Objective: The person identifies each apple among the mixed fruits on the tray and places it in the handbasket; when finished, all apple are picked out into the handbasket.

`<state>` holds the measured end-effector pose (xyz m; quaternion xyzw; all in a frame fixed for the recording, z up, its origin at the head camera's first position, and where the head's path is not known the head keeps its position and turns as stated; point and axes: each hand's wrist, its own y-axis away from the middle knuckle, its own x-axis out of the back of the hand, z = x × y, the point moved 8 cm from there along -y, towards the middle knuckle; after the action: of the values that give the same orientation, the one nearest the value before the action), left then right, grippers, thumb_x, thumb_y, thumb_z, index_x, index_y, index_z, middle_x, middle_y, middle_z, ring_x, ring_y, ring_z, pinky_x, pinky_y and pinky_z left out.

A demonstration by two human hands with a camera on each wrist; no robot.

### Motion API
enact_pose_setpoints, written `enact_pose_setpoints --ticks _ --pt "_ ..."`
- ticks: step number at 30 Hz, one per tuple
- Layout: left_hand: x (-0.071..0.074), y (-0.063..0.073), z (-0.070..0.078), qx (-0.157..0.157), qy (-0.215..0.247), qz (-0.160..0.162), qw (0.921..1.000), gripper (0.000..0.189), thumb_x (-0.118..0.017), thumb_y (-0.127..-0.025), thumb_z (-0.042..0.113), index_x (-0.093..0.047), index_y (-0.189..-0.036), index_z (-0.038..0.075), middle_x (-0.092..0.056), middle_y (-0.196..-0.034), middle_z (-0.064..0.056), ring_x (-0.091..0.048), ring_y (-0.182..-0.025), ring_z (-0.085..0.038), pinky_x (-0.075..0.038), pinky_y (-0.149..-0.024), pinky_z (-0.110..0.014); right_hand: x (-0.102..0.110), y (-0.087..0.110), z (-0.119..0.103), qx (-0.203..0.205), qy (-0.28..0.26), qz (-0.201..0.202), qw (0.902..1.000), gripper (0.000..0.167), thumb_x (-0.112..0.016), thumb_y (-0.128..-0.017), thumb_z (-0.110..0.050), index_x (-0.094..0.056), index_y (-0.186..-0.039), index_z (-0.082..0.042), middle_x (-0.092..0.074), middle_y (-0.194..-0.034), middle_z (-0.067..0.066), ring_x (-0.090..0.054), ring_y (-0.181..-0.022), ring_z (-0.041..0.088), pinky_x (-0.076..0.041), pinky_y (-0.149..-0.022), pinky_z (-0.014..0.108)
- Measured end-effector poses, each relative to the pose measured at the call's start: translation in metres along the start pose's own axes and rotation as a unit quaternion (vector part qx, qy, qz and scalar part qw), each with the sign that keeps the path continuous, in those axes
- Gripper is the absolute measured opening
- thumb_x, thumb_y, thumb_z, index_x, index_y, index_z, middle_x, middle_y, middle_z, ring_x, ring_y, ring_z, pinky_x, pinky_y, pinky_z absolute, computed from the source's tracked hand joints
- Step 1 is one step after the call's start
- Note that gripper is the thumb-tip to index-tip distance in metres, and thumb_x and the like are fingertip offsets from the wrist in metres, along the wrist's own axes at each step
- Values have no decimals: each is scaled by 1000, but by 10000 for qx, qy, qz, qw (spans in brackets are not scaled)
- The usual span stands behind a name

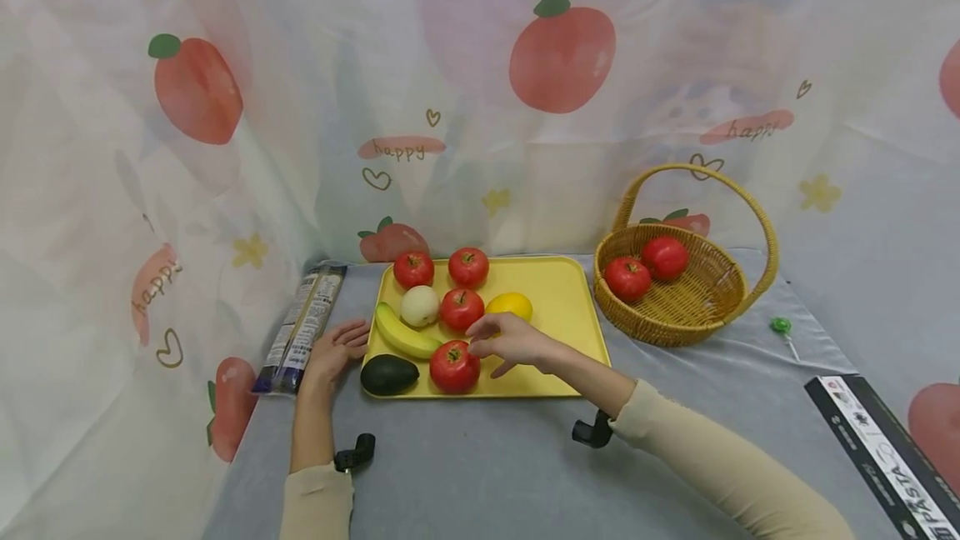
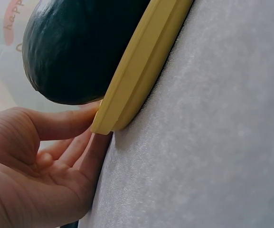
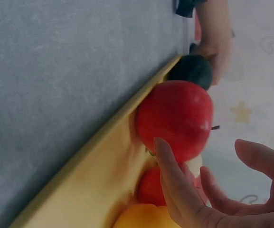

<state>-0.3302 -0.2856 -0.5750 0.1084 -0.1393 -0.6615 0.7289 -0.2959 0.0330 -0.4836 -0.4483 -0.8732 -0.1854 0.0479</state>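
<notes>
One printed backdrop (image 1: 472,65) fills the upper frame of the head view, and one grey-covered surface (image 1: 465,473) spreads across the bottom. One yellow tray (image 1: 562,290) lies at centre, and one wicker basket (image 1: 652,325) stands right of centre. One black pasta box (image 1: 888,452) sits at lower right; at left lies long packaging (image 1: 303,327), whether one packet or two I cannot tell. Two hands show: the right hand (image 1: 513,342), near the tray's middle, has its grip apart, fingers loosely bent and holding nothing; the left hand (image 1: 339,348), left of centre, has its grip clamped on the tray's edge between thumb and fingers. One banana (image 1: 405,336) lies on the tray's left half, with one avocado (image 1: 389,375) in its lower-left corner. Red apples number six: four on the tray, two in the basket's left part. The lowest apple (image 1: 454,367) is just beside the right hand; contact is unclear. One lemon (image 1: 510,305) and one pale round fruit (image 1: 420,307) flank the middle apple (image 1: 461,309). One green lollipop (image 1: 781,325) lies far right.
</notes>
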Motion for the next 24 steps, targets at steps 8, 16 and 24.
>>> enact_pose_setpoints --ticks 8,16,24 --pt "0 1 2 -28 14 -54 10000 63 -61 -97 -11 -45 -156 3 -50 -156 -21 -51 -142 -33 -49 -108 -33 -10 -11 10 -219 78 402 9989 47 -72 -98 -19 -59 -138 3 -66 -126 17 -68 -100 27 -62 -78 54" --pt "-2 0 1 -60 11 -66 10000 64 -62 -96 -11 -45 -156 3 -51 -155 -20 -53 -140 -32 -53 -100 -27 -17 -20 21 -451 148 620 9969 41 -74 -98 -22 -62 -131 -1 -63 -128 18 -67 -106 28 -64 -74 50" --pt "-1 0 1 -84 1 -9 10000 63 -62 -96 -12 -46 -155 2 -51 -154 -22 -52 -141 -33 -52 -105 -32 -20 -22 24 -436 44 708 9965 39 -72 -99 -20 -62 -131 0 -62 -126 20 -68 -99 28 -64 -76 50"
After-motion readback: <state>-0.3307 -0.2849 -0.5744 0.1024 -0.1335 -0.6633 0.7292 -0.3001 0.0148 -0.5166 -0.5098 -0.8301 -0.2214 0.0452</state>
